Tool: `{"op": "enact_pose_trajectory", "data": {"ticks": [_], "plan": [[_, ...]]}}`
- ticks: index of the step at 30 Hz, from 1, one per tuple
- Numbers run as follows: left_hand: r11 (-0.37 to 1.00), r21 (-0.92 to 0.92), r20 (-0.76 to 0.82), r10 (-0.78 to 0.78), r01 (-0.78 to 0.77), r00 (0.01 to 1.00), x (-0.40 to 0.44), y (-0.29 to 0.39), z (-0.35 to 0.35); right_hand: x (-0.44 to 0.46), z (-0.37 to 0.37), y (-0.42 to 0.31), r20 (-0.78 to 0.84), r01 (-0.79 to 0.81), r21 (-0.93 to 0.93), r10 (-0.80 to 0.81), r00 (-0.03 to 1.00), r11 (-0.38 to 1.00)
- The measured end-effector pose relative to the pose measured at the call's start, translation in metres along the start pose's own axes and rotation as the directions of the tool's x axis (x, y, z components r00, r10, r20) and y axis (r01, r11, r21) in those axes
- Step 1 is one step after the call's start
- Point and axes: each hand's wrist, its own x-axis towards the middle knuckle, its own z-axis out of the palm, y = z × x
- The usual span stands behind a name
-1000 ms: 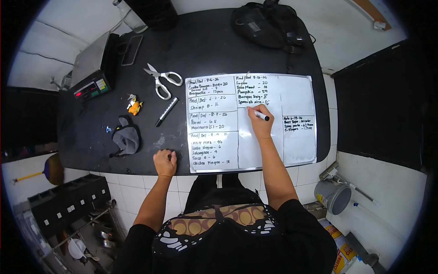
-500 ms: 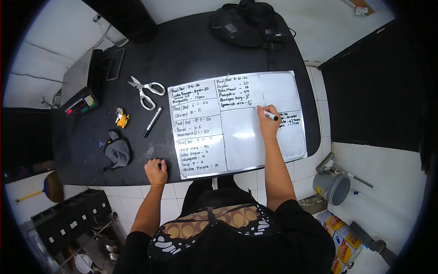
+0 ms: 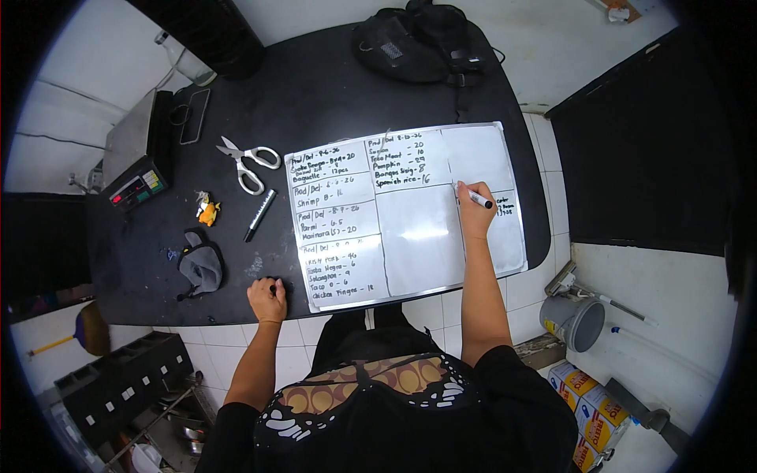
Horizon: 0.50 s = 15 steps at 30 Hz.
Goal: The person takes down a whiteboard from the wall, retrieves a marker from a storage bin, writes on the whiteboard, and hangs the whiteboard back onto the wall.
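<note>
A whiteboard [image 3: 422, 236] covered in handwritten lists and ruled lines lies flat on the black table. My right hand [image 3: 475, 214] is closed around a white-and-black marker [image 3: 480, 200], its tip at the board's surface beside a ruled line right of centre. My left hand [image 3: 266, 299] rests on the table near the board's lower left corner, fingers curled round a small black marker cap [image 3: 273, 290]. Another marker [image 3: 260, 215] lies left of the board. White-handled scissors [image 3: 250, 163] lie open above that marker.
At the left stand a digital scale [image 3: 138, 150], a small yellow figure [image 3: 208, 211] and a grey cloth pouch [image 3: 200, 264]. A black backpack [image 3: 418, 47] sits at the table's far edge. On the floor at right are a grey bucket [image 3: 579, 323] and stacked boxes [image 3: 587, 410].
My right hand has moved slightly right with the marker, along the ruled line beneath the upper middle list. My left hand stays put. The whole view has shifted slightly.
</note>
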Motion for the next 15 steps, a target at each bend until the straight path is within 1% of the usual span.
{"op": "enact_pose_trajectory", "data": {"ticks": [7, 10, 13, 15], "plan": [[1.0, 0.0, 0.005, -0.005, 0.005, 1.0, 0.0009, 0.0024, -0.004, 0.0021, -0.0001, 0.0032, 0.0, 0.029, -0.027, -0.029, 1.0, 0.999], [1.0, 0.0, 0.002, -0.011, 0.011, 1.0, 0.0012, 0.0044, -0.0064, 0.0028, 0.0014, 0.0017, -0.018, 0.019, 0.017, -0.018, 1.0, 1.0], [0.999, -0.024, 0.0, -0.021, 0.021, 1.0, 0.0019, 0.0058, -0.0062, 0.0023, 0.0003, -0.0031, 0.007, -0.052, 0.048, 0.052, 0.999, 0.997], [0.999, -0.024, 0.006, -0.03, 0.03, 1.0, 0.0014, 0.0042, -0.0052, 0.005, 0.001, 0.0013, -0.008, -0.013, -0.001, 0.013, 1.0, 1.0]]}}
